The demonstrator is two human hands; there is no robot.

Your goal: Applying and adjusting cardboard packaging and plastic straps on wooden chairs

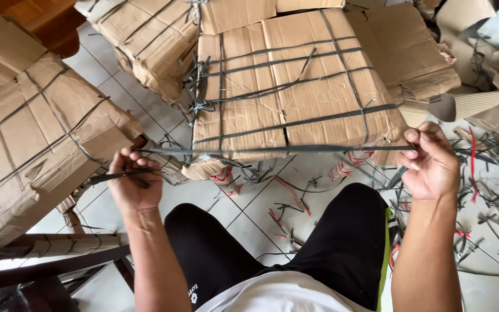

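Observation:
A long grey plastic strap is stretched level between my two hands, just in front of a strapped bundle of flattened cardboard. My left hand pinches the strap's left end, and a short dark strip sticks out to the left of its fist. My right hand grips the right end between thumb and fingers, with the tail hanging below the palm. My knees in black shorts are below the strap.
Another tied cardboard bundle leans at the left and a third lies behind. Cut strap scraps, grey and red, litter the white tiled floor at the right. A dark wooden frame stands at lower left.

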